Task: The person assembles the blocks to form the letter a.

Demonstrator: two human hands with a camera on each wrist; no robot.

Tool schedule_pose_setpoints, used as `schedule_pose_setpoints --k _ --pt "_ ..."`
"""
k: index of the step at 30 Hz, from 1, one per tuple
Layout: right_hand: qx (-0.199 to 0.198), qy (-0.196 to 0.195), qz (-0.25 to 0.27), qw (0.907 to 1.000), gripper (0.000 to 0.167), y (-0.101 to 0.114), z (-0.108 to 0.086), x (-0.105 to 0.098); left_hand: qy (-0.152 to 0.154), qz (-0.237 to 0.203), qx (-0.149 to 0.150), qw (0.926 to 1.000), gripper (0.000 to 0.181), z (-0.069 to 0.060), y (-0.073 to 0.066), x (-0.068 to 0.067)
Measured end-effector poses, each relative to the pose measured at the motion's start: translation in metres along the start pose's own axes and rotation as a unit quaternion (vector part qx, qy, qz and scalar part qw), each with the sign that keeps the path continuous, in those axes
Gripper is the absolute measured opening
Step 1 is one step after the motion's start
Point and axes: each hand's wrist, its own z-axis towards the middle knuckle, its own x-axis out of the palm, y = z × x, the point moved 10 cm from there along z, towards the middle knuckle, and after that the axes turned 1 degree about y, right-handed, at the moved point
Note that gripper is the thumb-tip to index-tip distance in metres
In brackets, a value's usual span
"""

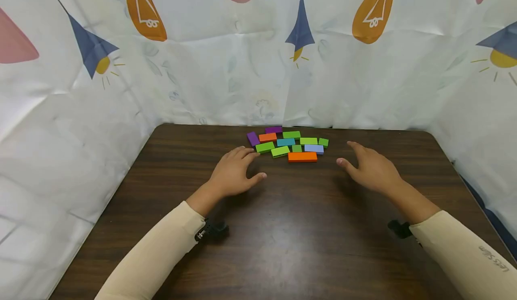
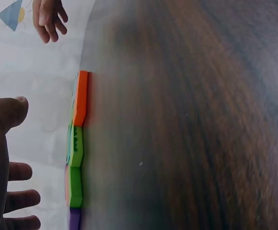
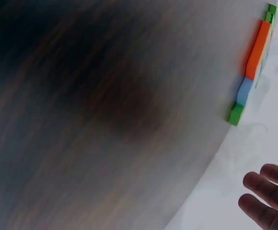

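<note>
Several coloured blocks lie close together at the table's far edge in the head view, among them a long orange block, a light blue one, a teal one and a purple one. The left hand hovers by the group's left end, fingers apart, holding nothing. To the right of the blocks, the right hand is held with thumb and fingers spread, also holding nothing. The left wrist view shows the orange block beyond the thumb; the right wrist view shows the small green block and fingers.
A dark wood-patterned table spreads beneath both arms. White cloth printed with lamps and bulbs hangs behind it and at both sides. Each wrist carries a small black device, the left one and the right one.
</note>
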Motion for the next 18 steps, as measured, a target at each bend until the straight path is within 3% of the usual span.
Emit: schedule_pose_setpoints --k 7,13,18 --pt "-0.001 0.01 0.016 0.9998 0.089 0.01 0.012 0.013 0.01 -0.014 0.01 0.9998 0.071 0.003 -0.011 0.009" --pt "-0.022 0.015 0.023 0.9994 0.082 0.022 0.022 0.026 0.032 -0.015 0.017 0.9992 0.069 0.002 -0.017 0.019" --pt "-0.045 0.013 0.022 0.9987 0.07 0.035 0.029 0.035 0.032 -0.019 0.025 0.999 0.067 0.002 -0.022 0.022"
